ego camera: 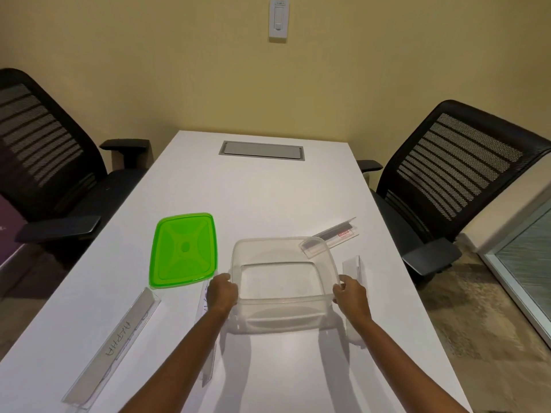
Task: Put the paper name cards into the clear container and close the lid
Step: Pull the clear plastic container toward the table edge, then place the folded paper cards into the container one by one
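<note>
A clear, empty rectangular container [283, 272] is tilted above the white table [262, 198], its shadow beneath it. My left hand [222, 293] grips its left rim and my right hand [351, 293] grips its right rim. The green lid [183, 250] lies flat to the left. A name card reading ALPHA [114, 344] in a clear holder lies at the near left. A second card [205, 326] lies partly under my left forearm. A third card [354, 293] lies by my right hand. A fourth card [331, 235] lies behind the container.
Black mesh office chairs stand at the left [50, 162] and right [447, 186] of the table. A grey cable hatch [261, 150] is set into the far end of the table. A wall switch [278, 19] is on the yellow wall.
</note>
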